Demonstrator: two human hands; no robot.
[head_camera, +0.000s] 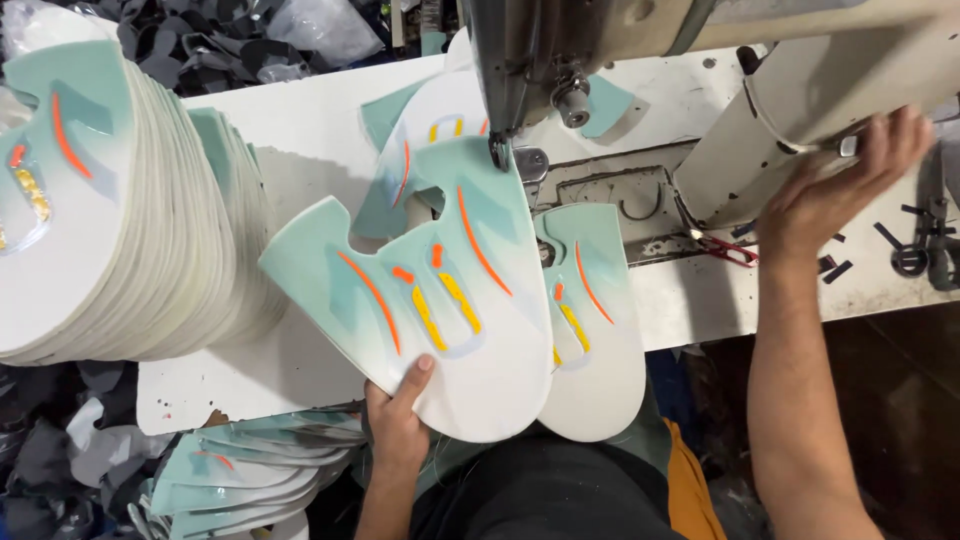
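While the upper panel (440, 290) lay across the front of the white bench (300, 150), the left hand (397, 425) held it by its lower white edge, thumb on top and fingers beneath, the grip closed on the panel. The panel was a flat shoe-upper piece, mint green fading to white, with orange slashes and yellow bars, and its top end sat under the presser foot (498, 150) of the sewing machine (640, 40). A second panel (590, 320) of the same pattern lay just beside and partly beneath it, overhanging the bench edge. A third panel (430, 120) lay behind, under the machine head.

The right hand (850, 180) rested against the machine's cream-coloured body at the handwheel end; whether its grip was closed on anything could not be told.

The bench surface was white, scuffed and spotted, with a grey metal plate (600, 200) set into it below the needle. A tall fanned stack of panels (120, 220) stood at the bench's left end. A lower stack (250, 470) rested below the bench's front edge. Dark fabric scraps (200, 40) were heaped beyond the bench and also at lower left. Black metal tools (925, 250) lay at the bench's right end.
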